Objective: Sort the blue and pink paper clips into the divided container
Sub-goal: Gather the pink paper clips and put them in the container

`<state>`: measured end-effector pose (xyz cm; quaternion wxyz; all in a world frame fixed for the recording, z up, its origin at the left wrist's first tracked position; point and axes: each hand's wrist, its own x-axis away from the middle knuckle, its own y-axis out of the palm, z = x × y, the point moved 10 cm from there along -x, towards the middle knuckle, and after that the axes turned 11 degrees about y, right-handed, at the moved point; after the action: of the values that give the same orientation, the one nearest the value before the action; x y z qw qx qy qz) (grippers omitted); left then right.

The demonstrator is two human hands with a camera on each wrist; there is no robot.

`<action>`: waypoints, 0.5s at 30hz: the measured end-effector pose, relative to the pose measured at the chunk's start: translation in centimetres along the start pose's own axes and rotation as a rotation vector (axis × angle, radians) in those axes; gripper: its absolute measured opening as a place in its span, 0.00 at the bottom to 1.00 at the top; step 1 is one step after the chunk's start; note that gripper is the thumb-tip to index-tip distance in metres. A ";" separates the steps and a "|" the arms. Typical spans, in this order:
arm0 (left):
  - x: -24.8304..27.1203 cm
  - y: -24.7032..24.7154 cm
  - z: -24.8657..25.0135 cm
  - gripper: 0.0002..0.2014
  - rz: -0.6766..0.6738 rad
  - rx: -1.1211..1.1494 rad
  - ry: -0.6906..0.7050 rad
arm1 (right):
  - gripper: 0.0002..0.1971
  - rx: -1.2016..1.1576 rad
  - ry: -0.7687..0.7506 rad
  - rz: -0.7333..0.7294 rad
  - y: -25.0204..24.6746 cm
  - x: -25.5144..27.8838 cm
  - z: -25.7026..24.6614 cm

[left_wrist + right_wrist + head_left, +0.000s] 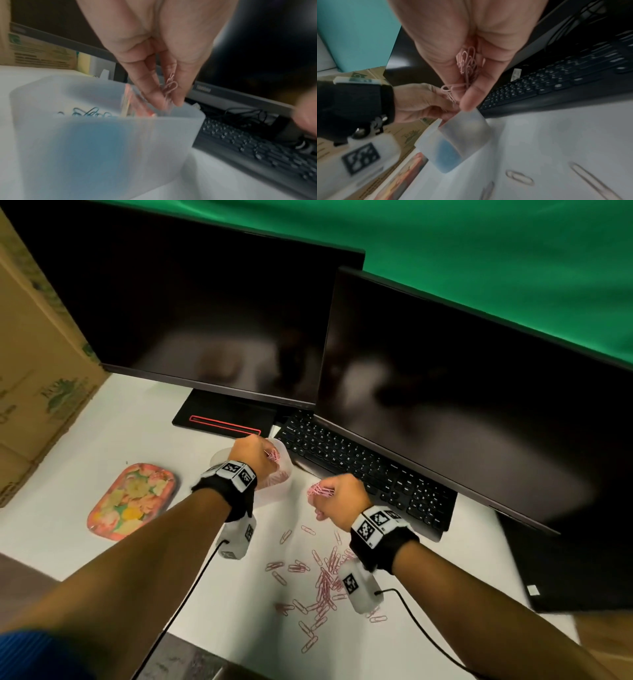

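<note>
Loose pink clips litter the table below us while our left hand pinches a few over the container and our right hand clutches a bunch beside it, awaiting the pink side.
</note>
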<state>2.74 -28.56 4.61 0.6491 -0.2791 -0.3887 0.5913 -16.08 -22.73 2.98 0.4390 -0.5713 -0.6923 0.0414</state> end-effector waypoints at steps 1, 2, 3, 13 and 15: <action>-0.1 0.3 -0.1 0.10 -0.014 -0.007 0.003 | 0.03 -0.006 -0.022 0.009 -0.1 -0.3 -1.2; -0.2 0.7 -0.2 0.13 -0.032 0.010 0.010 | 0.03 -0.001 -0.051 0.020 -0.3 -0.5 -2.6; -0.2 1.0 -0.3 0.17 -0.052 0.029 0.016 | 0.03 0.009 -0.085 0.031 -0.4 -0.6 -4.0; 4.6 -2.3 -3.2 0.07 0.100 0.137 0.000 | 0.14 0.406 -0.109 0.013 3.8 -5.0 -11.9; 6.2 -0.6 -3.2 0.07 0.029 0.155 0.029 | 0.16 0.430 -0.107 0.015 4.0 -5.2 -11.7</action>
<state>5.72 -22.18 4.41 0.6656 -0.2422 -0.3283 0.6249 -5.57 -30.86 5.00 0.5130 -0.4664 -0.6856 0.2217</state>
